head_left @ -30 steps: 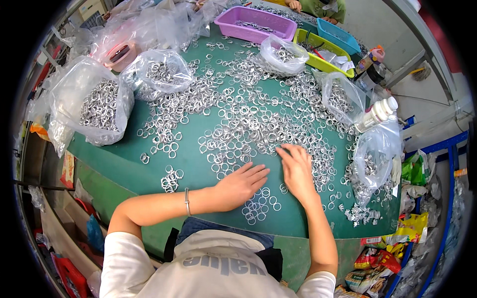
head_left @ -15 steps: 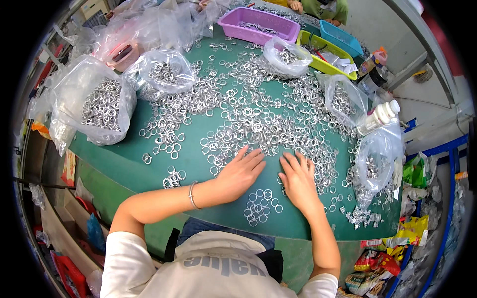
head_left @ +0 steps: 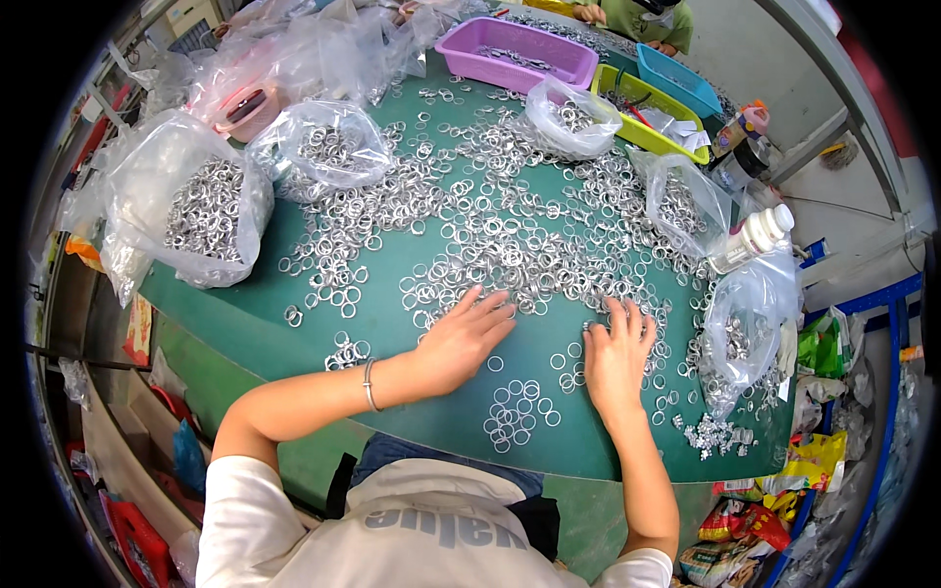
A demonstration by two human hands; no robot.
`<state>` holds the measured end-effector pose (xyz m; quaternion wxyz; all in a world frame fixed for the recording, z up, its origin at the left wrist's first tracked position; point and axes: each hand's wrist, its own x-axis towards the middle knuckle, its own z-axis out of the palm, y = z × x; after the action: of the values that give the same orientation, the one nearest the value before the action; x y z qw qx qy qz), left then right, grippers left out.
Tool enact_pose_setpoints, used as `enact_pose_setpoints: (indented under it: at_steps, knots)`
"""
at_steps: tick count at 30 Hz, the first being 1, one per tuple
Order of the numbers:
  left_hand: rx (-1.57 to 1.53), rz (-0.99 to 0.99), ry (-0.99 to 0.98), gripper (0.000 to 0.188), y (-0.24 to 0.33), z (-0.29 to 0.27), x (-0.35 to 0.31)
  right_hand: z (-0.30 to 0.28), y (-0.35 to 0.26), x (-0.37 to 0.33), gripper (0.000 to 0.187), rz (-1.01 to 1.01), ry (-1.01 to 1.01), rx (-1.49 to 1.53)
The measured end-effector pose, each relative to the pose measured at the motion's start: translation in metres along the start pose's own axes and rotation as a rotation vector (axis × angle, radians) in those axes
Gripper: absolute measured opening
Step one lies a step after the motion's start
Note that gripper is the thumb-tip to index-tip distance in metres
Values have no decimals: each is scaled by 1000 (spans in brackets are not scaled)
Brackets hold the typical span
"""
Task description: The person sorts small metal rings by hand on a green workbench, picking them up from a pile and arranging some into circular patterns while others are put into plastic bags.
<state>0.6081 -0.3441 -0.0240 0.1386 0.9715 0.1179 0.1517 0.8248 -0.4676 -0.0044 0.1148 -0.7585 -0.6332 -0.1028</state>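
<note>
A wide spread of silvery metal rings (head_left: 529, 257) covers the middle of the green table (head_left: 294, 328). My left hand (head_left: 463, 338) lies palm down at the pile's near edge, fingers stretched out and touching rings. To its right, my right hand (head_left: 616, 361) rests with fingers spread over the rings at the pile's near right side. Whatever lies under the palms is hidden. Close to my body sits a small separate group of rings (head_left: 520, 416), lying flat. One single ring (head_left: 495, 364) lies just above that group, and several more are beside my right hand.
Clear plastic bags of rings stand at left (head_left: 206, 211), back left (head_left: 333, 147) and right (head_left: 740, 338). A purple basket (head_left: 461, 44), a yellow-green basket (head_left: 676, 147) and a blue basket (head_left: 686, 83) line the far side. A white bottle (head_left: 755, 238) leans at right. Another person's hand (head_left: 590, 13) shows beyond.
My right hand has moved right, away from my left hand, which has shifted slightly left. A single ring now lies above the small group, and several rings show left of my right hand.
</note>
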Motion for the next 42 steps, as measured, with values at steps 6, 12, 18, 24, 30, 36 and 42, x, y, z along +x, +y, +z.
enact_pose_setpoints:
  at_steps: [6,12,18,24,30,36,42]
  knots:
    - [92,78,-41,52,20,15,36,-3,-5,7,16,13,66,187]
    - [-236,124,-190,60,42,17,22,-17,8,-8,17,102,-24,354]
    - [-378,44,-125,62,39,9,20,9,-4,10,24,-26,36,459]
    - [-113,13,-71,62,26,5,11,15,-16,16,29,-52,-39,255]
    - [30,69,-100,56,10,8,18,17,-19,19,28,-84,41,281]
    - [209,75,-94,48,-2,7,18,13,-19,17,24,-83,-3,217]
    - [145,55,-55,53,-6,-1,13,-13,-2,-6,21,-21,-58,448]
